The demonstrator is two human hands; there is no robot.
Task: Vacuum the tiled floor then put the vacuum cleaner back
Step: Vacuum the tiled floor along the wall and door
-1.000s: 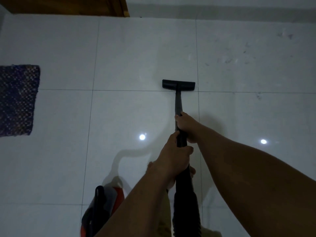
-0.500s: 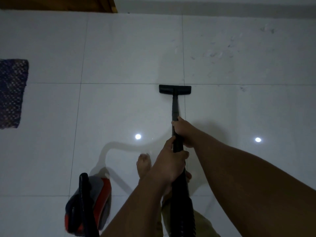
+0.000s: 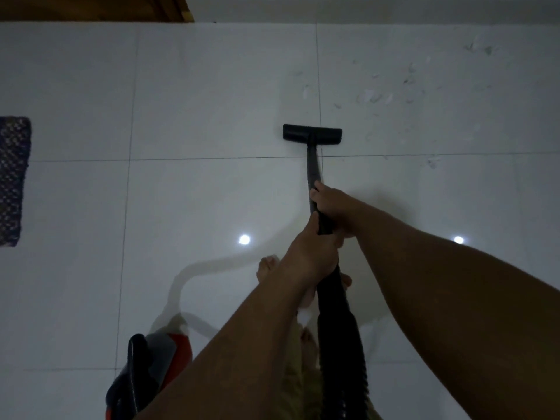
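A black vacuum wand (image 3: pixel 313 171) runs from my hands to a flat black floor head (image 3: pixel 312 135) resting on the white tiled floor (image 3: pixel 197 101). My right hand (image 3: pixel 331 204) grips the wand further down. My left hand (image 3: pixel 315 253) grips it just behind, where the ribbed black hose (image 3: pixel 339 344) begins. The red and grey vacuum body (image 3: pixel 151 371) sits on the floor at the lower left. Pale scraps of debris (image 3: pixel 378 97) lie scattered on the tile to the right of and beyond the floor head.
A dark woven mat (image 3: pixel 13 180) lies at the left edge. A wooden door or frame (image 3: pixel 91 9) and the wall base run along the top. My bare feet (image 3: pixel 266 268) stand under my arms. Two ceiling lights reflect in the tiles.
The floor head has slid forward across the tile joint, closer to the debris. The view has shifted, bringing more of the vacuum body and my feet into sight.
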